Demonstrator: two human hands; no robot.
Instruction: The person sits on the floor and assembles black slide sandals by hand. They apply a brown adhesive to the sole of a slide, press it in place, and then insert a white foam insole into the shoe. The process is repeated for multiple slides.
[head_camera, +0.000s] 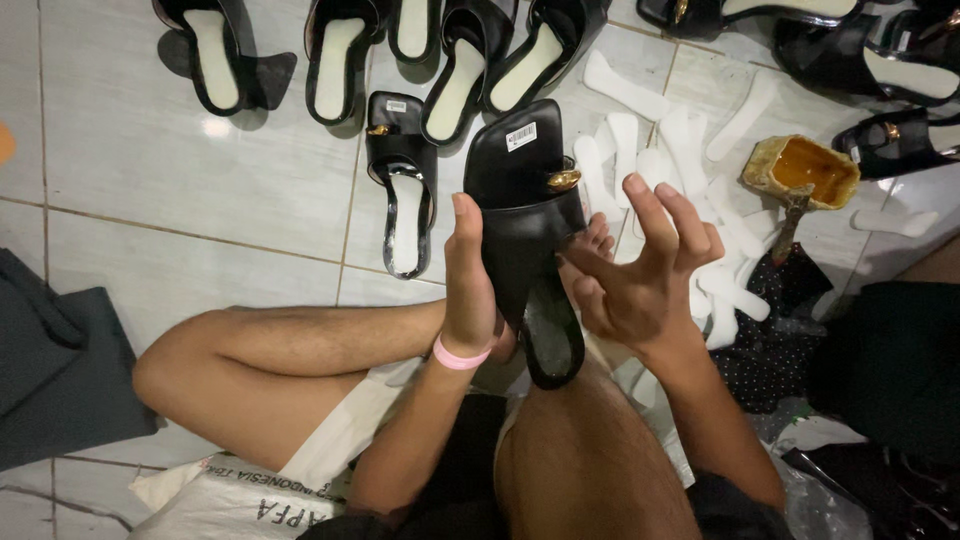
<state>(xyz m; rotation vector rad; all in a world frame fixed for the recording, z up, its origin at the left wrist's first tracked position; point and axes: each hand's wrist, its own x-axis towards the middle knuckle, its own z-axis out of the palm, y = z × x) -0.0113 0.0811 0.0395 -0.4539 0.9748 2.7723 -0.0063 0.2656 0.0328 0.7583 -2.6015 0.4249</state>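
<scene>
My left hand (468, 280), with a pink band at the wrist, presses flat against the side of a black slip-on sandal (525, 215) that has a gold buckle on its strap. The sandal stands tilted, toe end up, its heel end down between my crossed legs. My right hand (640, 265) is just right of the sandal with fingers spread and curled, thumb near the sandal's edge, holding nothing I can see.
Several black sandals with cream insoles (405, 180) lie on the tiled floor ahead. A heap of white insole pieces (690, 150) sits to the right beside a glue-smeared tin (800, 172) with a brush. Dark cloth (60, 370) lies at left, a printed sack (230, 495) under my leg.
</scene>
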